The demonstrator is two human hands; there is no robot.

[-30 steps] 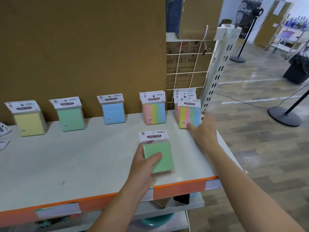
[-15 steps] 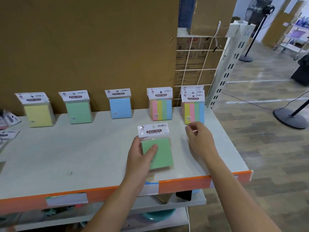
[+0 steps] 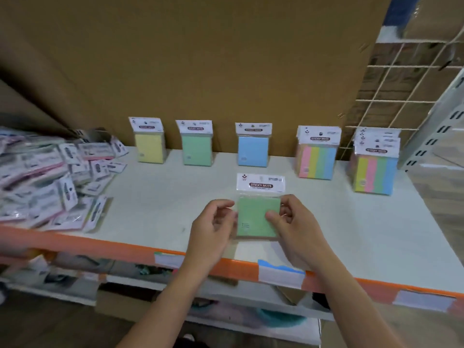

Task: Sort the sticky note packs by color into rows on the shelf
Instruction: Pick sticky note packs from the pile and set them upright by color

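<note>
1. Sticky notes in a green pack (image 3: 256,219) are held between both hands near the front of the shelf (image 3: 163,197), with the white header card on top and the printed face toward the camera.
2. The left grip (image 3: 213,227) has its fingers curled at the pack's left edge, and its thumb tip reaches the upper left corner of the clear wrapper.
3. The right grip (image 3: 293,227) pinches the pack's right side: the thumb lies across the green face and the other fingers curl behind the right edge.
4. Whether the pack's lower edge touches the shelf cannot be told from this angle.
5. Five groups stand upright along the back of the shelf against a cardboard sheet (image 3: 226,59), each apart from the next. From the left they are a yellow pack (image 3: 150,146), a second green pack (image 3: 197,149), a blue pack (image 3: 253,149), a striped stack (image 3: 317,162) and a second striped stack (image 3: 375,172).
6. Each striped stack holds several packs one behind another, with their headers fanned.
7. The held pack is in front of the blue pack and well apart from it.
8. A heap of packs (image 3: 50,177) lies jumbled on the left end of the shelf, too blurred to tell the colours.
9. An orange edge (image 3: 125,247) runs along the shelf front and carries label strips (image 3: 281,273).
10. A lower shelf (image 3: 200,295) beneath holds blurred goods.
11. A wire grid (image 3: 406,84) stands behind the right end.
</note>
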